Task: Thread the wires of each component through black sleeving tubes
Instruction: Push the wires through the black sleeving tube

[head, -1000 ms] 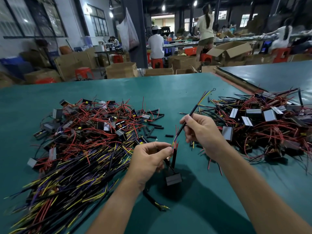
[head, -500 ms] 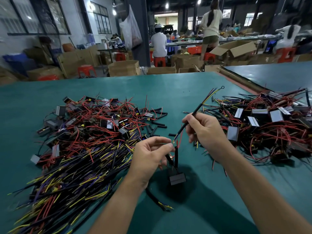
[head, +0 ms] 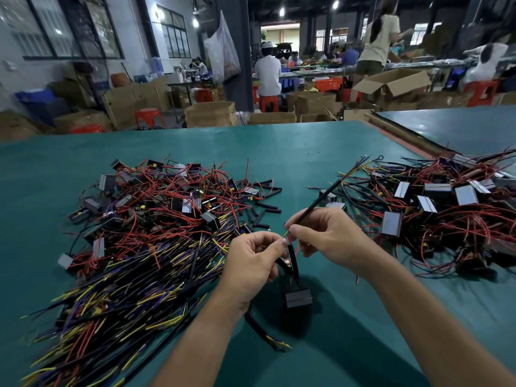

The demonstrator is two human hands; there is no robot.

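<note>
Nearest: noted a black-sleeved lead trailing on the green table under the left wrist, yellow tips showing. Just beyond, logged the grey component hanging from a short black sleeving tube, apparently just clear of the table. Found the left hand pinching that tube's top end, thumb and forefinger curled onto it. Found the right hand pinching a long sleeved wire bundle that slants up and away to the right.

Change over the last second: closed the gap between the two pinches, fingertips nearly meeting now, clearly apart a second ago. Brought the red and yellow wire ends right up to the tube mouth (actual entry too small to confirm). Read as alignment about done, feed-in still to come.

Farther: loose cut tubes beyond the hands, left heap of components and wires, right heap likewise. Neither disturbed.
</note>
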